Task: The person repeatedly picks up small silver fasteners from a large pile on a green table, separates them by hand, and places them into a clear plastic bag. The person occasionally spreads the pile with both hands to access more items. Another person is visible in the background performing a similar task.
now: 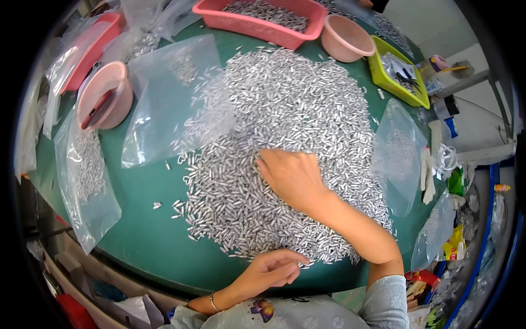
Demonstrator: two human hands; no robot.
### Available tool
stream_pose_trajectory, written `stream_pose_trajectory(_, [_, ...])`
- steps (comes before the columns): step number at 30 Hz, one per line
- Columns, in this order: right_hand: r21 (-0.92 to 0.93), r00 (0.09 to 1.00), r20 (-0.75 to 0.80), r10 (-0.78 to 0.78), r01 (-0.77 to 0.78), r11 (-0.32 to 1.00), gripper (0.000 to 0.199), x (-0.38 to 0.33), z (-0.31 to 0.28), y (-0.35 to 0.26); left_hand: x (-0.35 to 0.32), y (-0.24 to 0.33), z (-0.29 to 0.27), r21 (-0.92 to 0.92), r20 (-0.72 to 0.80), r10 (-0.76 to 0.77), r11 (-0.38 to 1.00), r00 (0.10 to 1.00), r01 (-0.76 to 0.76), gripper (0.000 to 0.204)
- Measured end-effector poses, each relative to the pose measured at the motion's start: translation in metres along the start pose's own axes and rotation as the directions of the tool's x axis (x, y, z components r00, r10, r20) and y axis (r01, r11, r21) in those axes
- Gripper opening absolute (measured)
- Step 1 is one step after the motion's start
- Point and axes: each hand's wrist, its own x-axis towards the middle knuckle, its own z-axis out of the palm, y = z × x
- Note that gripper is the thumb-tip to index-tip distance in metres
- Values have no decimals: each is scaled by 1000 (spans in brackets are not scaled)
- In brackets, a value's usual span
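This is a small workshop for hand-sorting parts. A round green table [148, 241] carries a great heap of small silvery metal tubes [285, 137] at its middle. Around that heap lie clear plastic bags [175, 98] partly filled with the same pieces, and beyond it stand pink baskets [263, 22], pink bowls [345, 38] and a yellow-green tray [397, 85]. Right of the heap, cluttered shelves hold packets and bottles

Around the heap of metal tubes [285, 126] — two round pink bowls [107, 96], two pink trays [263, 19], one green tray [397, 82].
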Motion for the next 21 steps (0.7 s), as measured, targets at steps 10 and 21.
stream_pose_trajectory(10, [797,853,405,328,-153,-584,29,-39,-49,64,3,-5,6,-28,-113,51,998,992,-55,24])
stream_pose_trajectory(21, [552,571,-344,745,-520,653,20,-64,-62,180,3,-8,5,-16,-92,72,997,993,-74,23])
